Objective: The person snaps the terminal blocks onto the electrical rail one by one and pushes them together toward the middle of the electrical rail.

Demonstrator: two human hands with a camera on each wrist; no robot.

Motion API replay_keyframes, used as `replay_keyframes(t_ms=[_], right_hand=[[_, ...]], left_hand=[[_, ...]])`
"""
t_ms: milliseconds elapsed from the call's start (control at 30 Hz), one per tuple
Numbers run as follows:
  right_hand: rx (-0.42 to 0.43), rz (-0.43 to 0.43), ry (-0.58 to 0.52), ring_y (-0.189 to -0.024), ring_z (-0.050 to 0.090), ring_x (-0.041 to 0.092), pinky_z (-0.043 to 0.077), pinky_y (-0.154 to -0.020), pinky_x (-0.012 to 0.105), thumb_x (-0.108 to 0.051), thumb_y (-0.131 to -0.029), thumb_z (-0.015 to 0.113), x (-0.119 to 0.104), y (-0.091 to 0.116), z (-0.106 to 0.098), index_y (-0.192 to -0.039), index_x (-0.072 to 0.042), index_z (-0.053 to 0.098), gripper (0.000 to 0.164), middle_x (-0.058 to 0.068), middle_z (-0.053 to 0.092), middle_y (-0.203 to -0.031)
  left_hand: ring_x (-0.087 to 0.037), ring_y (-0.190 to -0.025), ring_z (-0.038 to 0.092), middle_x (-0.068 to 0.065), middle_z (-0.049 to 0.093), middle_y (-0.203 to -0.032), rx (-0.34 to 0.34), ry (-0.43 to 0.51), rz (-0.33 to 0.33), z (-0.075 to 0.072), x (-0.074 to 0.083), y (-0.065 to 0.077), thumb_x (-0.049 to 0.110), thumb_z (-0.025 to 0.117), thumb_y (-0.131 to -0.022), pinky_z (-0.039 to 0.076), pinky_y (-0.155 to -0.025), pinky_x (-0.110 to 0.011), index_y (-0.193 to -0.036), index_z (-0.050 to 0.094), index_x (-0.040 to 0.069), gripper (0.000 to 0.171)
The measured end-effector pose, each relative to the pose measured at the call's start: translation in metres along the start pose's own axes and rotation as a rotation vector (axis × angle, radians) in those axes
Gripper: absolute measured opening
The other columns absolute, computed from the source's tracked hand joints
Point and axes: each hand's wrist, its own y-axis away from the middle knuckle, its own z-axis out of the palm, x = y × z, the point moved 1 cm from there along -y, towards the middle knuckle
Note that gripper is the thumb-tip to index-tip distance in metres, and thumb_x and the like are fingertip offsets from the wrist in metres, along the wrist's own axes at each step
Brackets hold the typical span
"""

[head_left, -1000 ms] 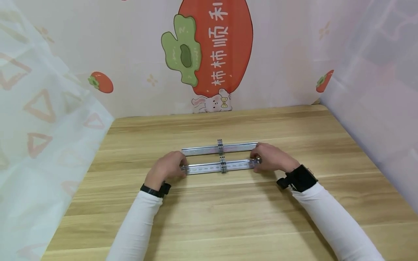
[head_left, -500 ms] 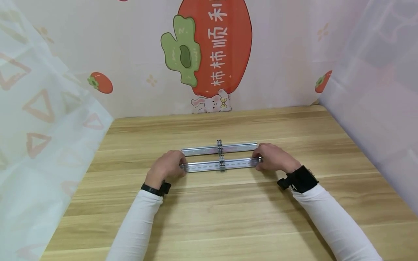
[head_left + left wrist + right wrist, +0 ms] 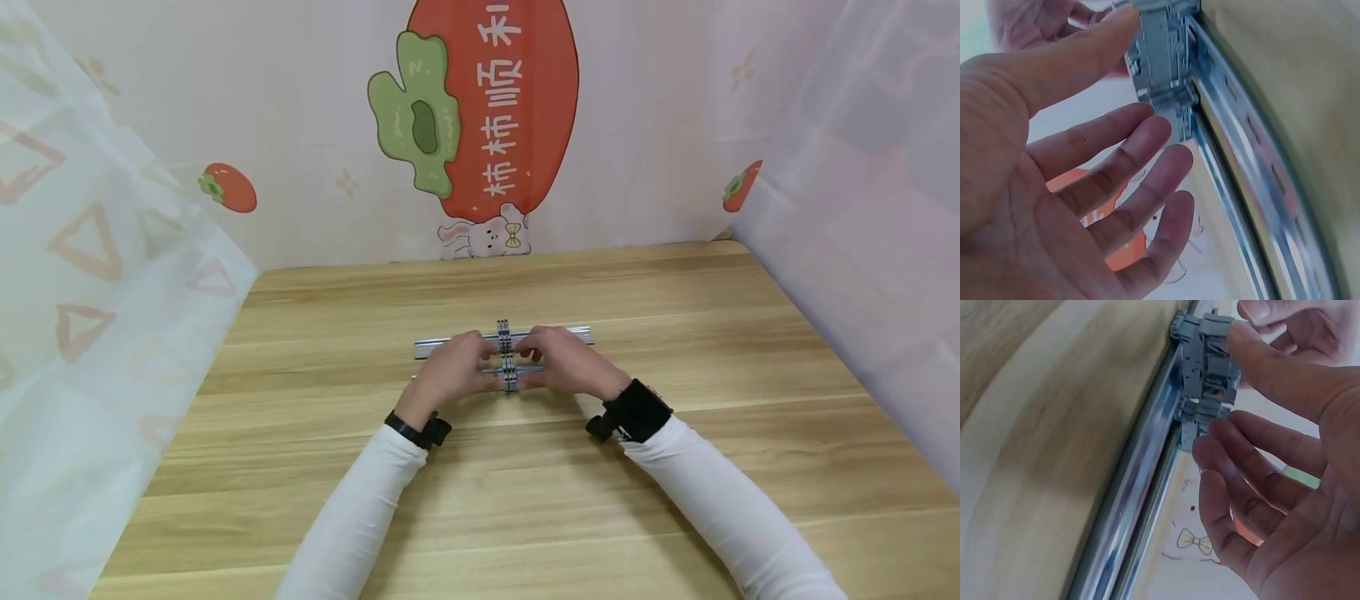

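Two metal DIN rails lie side by side, each carrying a small stack of grey terminal blocks at its middle. My left hand [image 3: 453, 367] and right hand [image 3: 570, 362] flank the front terminal blocks [image 3: 510, 375], covering much of the front rail [image 3: 1272, 169]. Beyond them are the rear rail [image 3: 431, 346] and rear terminal blocks [image 3: 503, 329]. In both wrist views, each thumb and index finger are near opposite ends of the front blocks [image 3: 1207, 362]. The fingers are spread and loosely bent; firm contact cannot be made out.
A wood-grain table [image 3: 480, 492] bears the rails. Behind it hangs a white printed cloth [image 3: 637, 125], with further pale sheets [image 3: 112, 333] at the left and right sides. Black straps [image 3: 637, 410] with small cameras are on the wrists.
The front rail shifted slightly toward the rear one. Both hands then let go of its ends and moved inward to its middle, beside the terminal blocks.
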Motion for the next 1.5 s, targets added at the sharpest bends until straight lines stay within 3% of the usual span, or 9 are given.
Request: replay_keyframes(t_ms=[200, 533, 667, 900, 1133, 1500], right_hand=[[0.011, -0.024, 0.024, -0.093, 0.065, 0.022, 0.053, -0.080, 0.035, -0.018, -0.081, 0.088, 0.000, -0.005, 0.006, -0.115, -0.005, 0.073, 0.038, 0.008, 0.068, -0.102], [0.005, -0.007, 0.004, -0.093, 0.066, 0.021, 0.054, -0.081, 0.036, -0.017, -0.080, 0.089, 0.002, -0.006, 0.008, -0.112, -0.006, 0.074, 0.037, 0.006, 0.071, -0.101], [-0.012, -0.001, 0.055, -0.088, 0.064, 0.017, 0.052, -0.080, 0.036, -0.019, -0.077, 0.090, 0.005, -0.007, 0.011, -0.106, -0.007, 0.076, 0.034, 0.000, 0.071, -0.094], [0.016, -0.077, 0.178, -0.085, 0.058, 0.017, 0.048, -0.078, 0.037, -0.020, -0.074, 0.091, 0.006, -0.007, 0.017, -0.103, -0.006, 0.077, 0.034, 0.001, 0.067, -0.090], [0.013, -0.030, 0.183, -0.084, 0.056, 0.018, 0.048, -0.076, 0.036, -0.020, -0.074, 0.091, 0.004, -0.008, 0.019, -0.103, -0.007, 0.078, 0.034, 0.003, 0.064, -0.092], [0.018, -0.005, 0.192, -0.083, 0.055, 0.017, 0.048, -0.075, 0.036, -0.022, -0.076, 0.091, 0.000, -0.008, 0.018, -0.104, -0.006, 0.078, 0.034, 0.003, 0.063, -0.091]], left_hand=[[-0.021, -0.097, 0.064, -0.008, 0.068, -0.111, 0.013, 0.005, 0.015, 0.004, 0.003, -0.004, 0.027, 0.086, -0.083, 0.053, -0.081, -0.037, -0.120, 0.073, 0.007, 0.044], [-0.021, -0.096, 0.062, -0.009, 0.068, -0.111, -0.018, 0.044, -0.002, 0.004, 0.003, -0.004, 0.024, 0.087, -0.082, 0.052, -0.083, -0.038, -0.118, 0.072, 0.007, 0.043], [-0.021, -0.094, 0.064, -0.008, 0.070, -0.108, -0.026, 0.020, -0.024, 0.008, 0.002, -0.005, 0.025, 0.089, -0.080, 0.052, -0.082, -0.039, -0.113, 0.072, 0.007, 0.042], [-0.020, -0.088, 0.060, -0.003, 0.066, -0.099, -0.021, -0.023, -0.076, 0.016, 0.003, -0.007, 0.026, 0.091, -0.077, 0.050, -0.077, -0.038, -0.105, 0.073, 0.007, 0.038], [-0.020, -0.088, 0.058, -0.004, 0.065, -0.098, -0.002, -0.087, -0.060, 0.020, 0.006, -0.008, 0.027, 0.092, -0.076, 0.050, -0.078, -0.037, -0.102, 0.076, 0.007, 0.037], [-0.020, -0.087, 0.057, -0.003, 0.063, -0.094, 0.020, -0.092, -0.049, 0.022, 0.007, -0.009, 0.027, 0.092, -0.076, 0.050, -0.077, -0.038, -0.095, 0.075, 0.007, 0.032]])
